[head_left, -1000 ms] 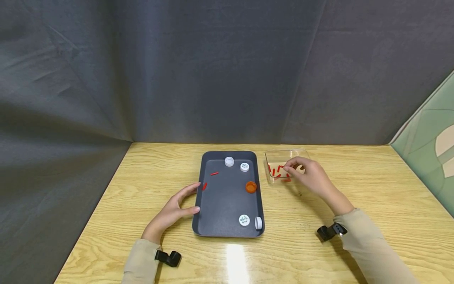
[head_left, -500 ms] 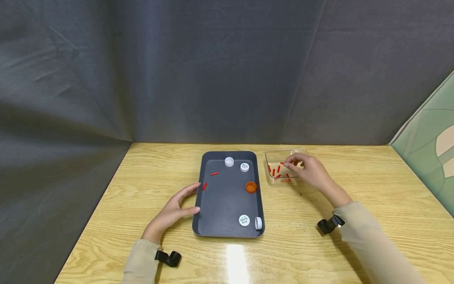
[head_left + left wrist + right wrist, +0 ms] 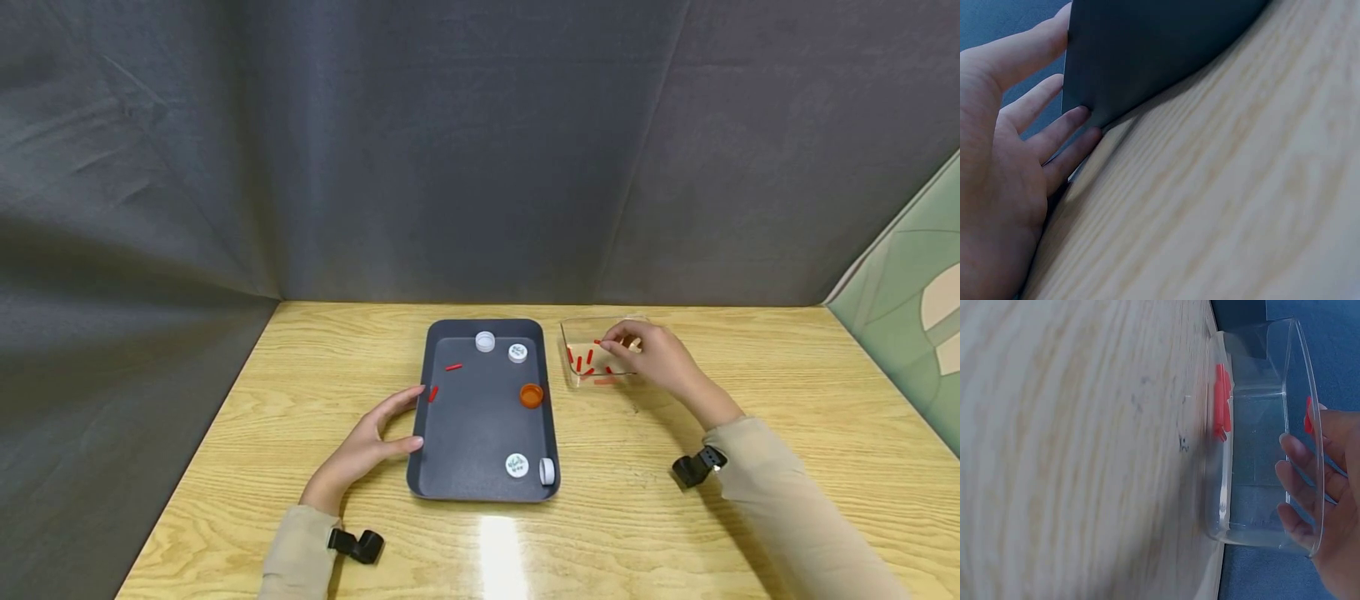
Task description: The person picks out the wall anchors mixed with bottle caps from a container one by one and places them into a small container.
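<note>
My right hand [image 3: 648, 358] pinches a small red rod [image 3: 597, 342] between thumb and index finger over a clear container [image 3: 574, 383]. In the right wrist view that red rod [image 3: 1308, 415] shows at the fingertips, and the other fingers appear through the clear wall [image 3: 1257, 394]. Several more red rods [image 3: 579, 364] lie in the container. At the dark grey tray [image 3: 472, 425], my left hand [image 3: 363, 442] touches the left rim with fairly straight fingers and thumb. The left wrist view shows those fingers [image 3: 1069, 128] against the tray's side [image 3: 1147, 50]. Two red rods [image 3: 453, 367] lie in the tray.
Along the tray's top and right are a white cap [image 3: 485, 342], a printed white cap [image 3: 517, 353] and an orange cap [image 3: 531, 396]. Lower down are another printed cap [image 3: 517, 466] and a white cap [image 3: 547, 472] on its edge. A grey curtain [image 3: 465, 150] hangs behind the table.
My right hand has risen slightly up and away from the rods in the container, with one red rod at its fingertips. The left hand and tray have stayed put.
</note>
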Demonstrator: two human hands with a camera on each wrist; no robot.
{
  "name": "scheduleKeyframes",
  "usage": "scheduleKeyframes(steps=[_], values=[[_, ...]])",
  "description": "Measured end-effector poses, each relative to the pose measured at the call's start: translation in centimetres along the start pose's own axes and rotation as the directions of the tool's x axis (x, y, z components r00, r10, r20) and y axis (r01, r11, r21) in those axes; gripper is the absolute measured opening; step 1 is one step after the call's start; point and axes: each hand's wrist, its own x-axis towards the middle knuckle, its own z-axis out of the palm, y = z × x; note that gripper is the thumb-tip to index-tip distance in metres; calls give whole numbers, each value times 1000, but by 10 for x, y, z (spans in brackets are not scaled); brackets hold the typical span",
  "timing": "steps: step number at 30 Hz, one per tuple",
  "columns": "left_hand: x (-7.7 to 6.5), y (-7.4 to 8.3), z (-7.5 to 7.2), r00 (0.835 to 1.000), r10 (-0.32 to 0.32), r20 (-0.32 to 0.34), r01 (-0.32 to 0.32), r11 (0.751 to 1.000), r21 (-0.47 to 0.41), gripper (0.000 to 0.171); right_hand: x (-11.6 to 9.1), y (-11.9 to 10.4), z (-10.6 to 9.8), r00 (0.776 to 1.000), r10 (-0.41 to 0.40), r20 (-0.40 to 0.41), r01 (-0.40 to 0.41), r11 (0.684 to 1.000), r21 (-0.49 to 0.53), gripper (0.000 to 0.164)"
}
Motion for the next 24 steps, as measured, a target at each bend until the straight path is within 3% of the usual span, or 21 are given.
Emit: scheduleKeyframes(steps=[15,24], values=[[1,1,0,1000,-1,-5,1,1000,6,73,1,1,-1,1000,4,16,-5,1000,5,17],[1,0,-2,1000,-9,-9,10,1000,20,73,7,-11,0,1000,-25,14,25,1000,0,14]])
